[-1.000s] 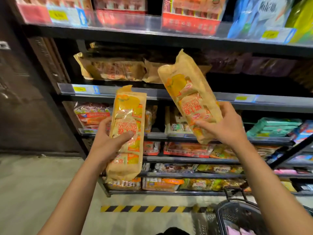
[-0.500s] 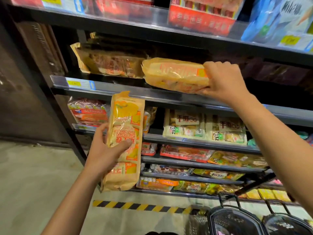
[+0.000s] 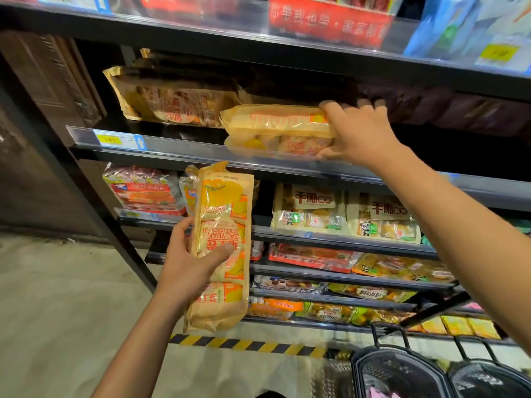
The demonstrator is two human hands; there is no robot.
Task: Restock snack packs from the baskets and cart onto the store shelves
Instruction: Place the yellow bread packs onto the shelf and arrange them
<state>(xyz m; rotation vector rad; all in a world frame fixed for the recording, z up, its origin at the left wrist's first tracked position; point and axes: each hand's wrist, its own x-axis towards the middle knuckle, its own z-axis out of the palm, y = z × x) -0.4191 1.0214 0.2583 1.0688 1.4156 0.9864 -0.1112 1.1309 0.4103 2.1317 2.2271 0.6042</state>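
Right hand grips the right end of a yellow swiss roll pack: fingers curled over the top edge, thumb under the bottom edge. That pack lies flat and lengthwise on the second shelf from the top, at its front lip, partly behind the clear price rail. Just left of it, further back on the same shelf, sits a similar tan pack, tilted; the two look close, can't tell if touching.

Left hand holds a second swiss roll pack upright in front of the lower shelves, off any surface. Thumb presses across the printed front at mid-height, fingers wrap round the left edge and back. The print reads upside down, so the pack is inverted.

Shelving is dark metal with several tiers. A yellow price tag sits on the rail at the left end of the second shelf. Top shelf carries a red box and a blue package, both blurred. Below the second shelf: red-and-white packs on the left, panda-print bread bags on the right, then lower tiers of mixed snack packs, too small to read.

Floor is pale concrete with a yellow-black hazard stripe at the shelf base. Two dark mesh baskets sit bottom right, handles up, something pink inside one.
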